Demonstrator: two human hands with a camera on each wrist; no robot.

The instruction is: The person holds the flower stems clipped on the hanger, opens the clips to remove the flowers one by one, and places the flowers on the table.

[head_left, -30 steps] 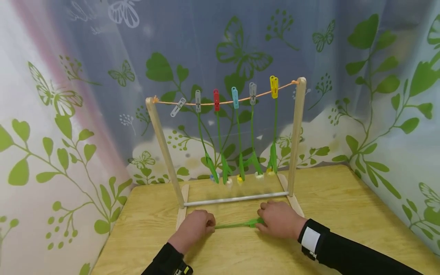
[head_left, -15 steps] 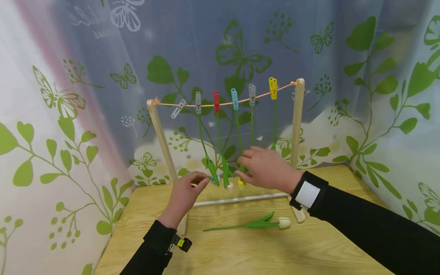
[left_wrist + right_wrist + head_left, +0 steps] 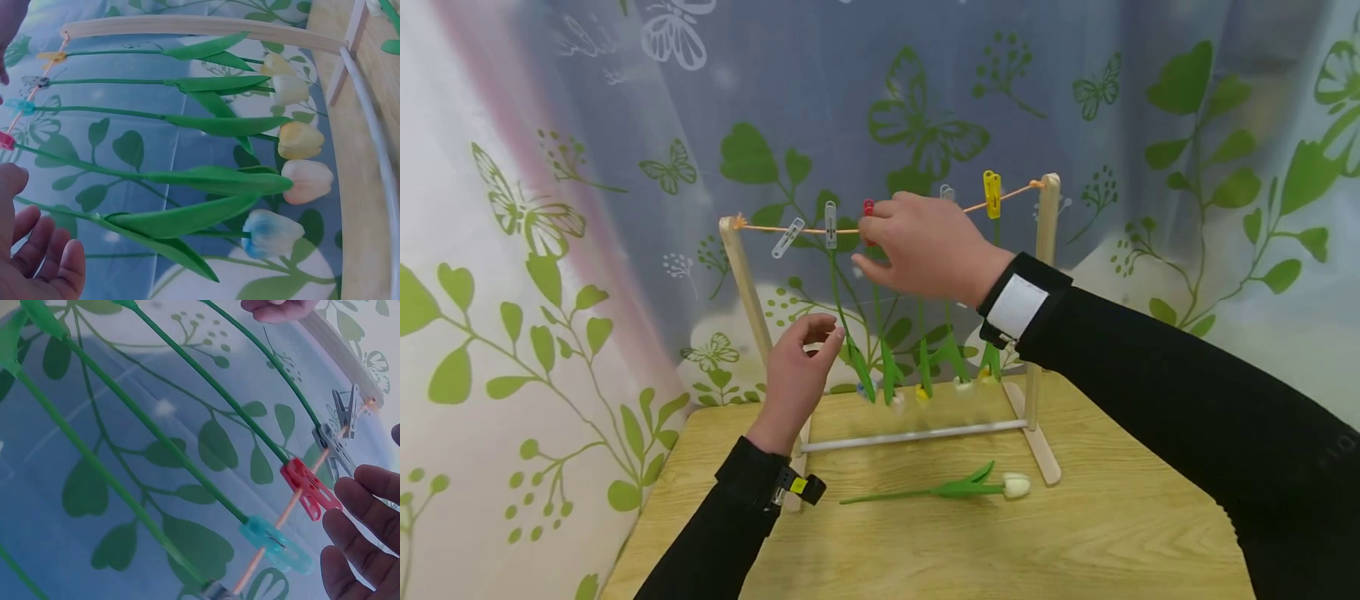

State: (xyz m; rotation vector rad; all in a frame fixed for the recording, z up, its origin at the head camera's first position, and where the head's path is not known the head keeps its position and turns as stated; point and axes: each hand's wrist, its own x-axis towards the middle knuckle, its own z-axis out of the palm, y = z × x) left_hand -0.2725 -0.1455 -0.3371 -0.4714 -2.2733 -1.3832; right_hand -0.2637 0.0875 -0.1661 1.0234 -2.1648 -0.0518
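Note:
My right hand (image 3: 928,250) is raised in front of the cord (image 3: 290,506), its fingers beside the red clothespin (image 3: 306,486) and holding nothing. It hides the light-blue clothespin (image 3: 275,542) in the head view. My left hand (image 3: 797,375), loosely curled, hovers left of the hanging tulip with a blue bloom (image 3: 272,233). Pink (image 3: 307,182), yellow (image 3: 300,140) and white (image 3: 289,90) tulips hang heads down beside it. A grey clothespin (image 3: 831,225) grips the blue tulip's stem. At the cord's left end, another clothespin (image 3: 788,238) hangs tilted without a flower. One white tulip (image 3: 1017,486) lies on the table.
Two wooden posts (image 3: 1047,250) hold up the cord, joined low down by a white rod (image 3: 917,435). A yellow clothespin (image 3: 992,195) sits near the right post. Behind the wooden table (image 3: 1112,517) hangs a leaf-patterned curtain (image 3: 760,83).
Both hands have left the white tulip lying on the table and risen. My right hand has moved up and left to the clothespins; my left hand has risen beside the hanging tulips.

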